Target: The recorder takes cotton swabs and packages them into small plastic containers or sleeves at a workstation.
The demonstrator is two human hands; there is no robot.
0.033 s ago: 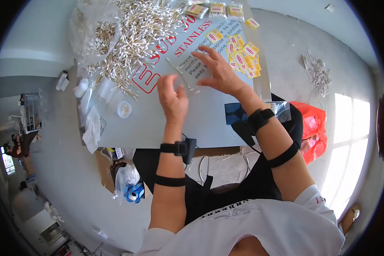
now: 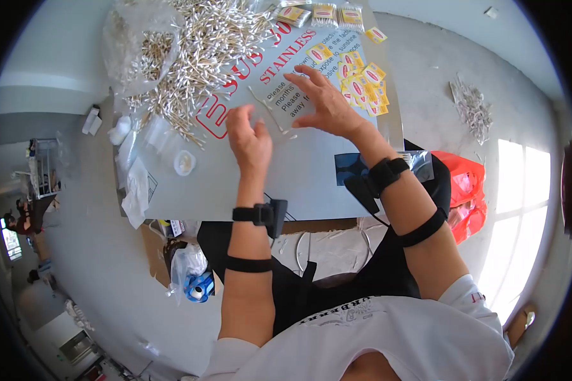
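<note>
At upper centre, my right hand [image 2: 326, 106] spreads wide; my left hand [image 2: 251, 141] curls, contents unclear; cotton swabs [image 2: 259, 98] lie between.

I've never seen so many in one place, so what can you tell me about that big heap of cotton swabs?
The heap of cotton swabs spreads loosely over the far left of the gray tabletop. Its thin, pale tan sticks look wooden, with white, cottony tips. They lie tangled, pointing many ways, and thin out toward the near side. A clear plastic bag sits at its left, with swabs showing through. The left hand is nearby but appears not to touch it.
</note>
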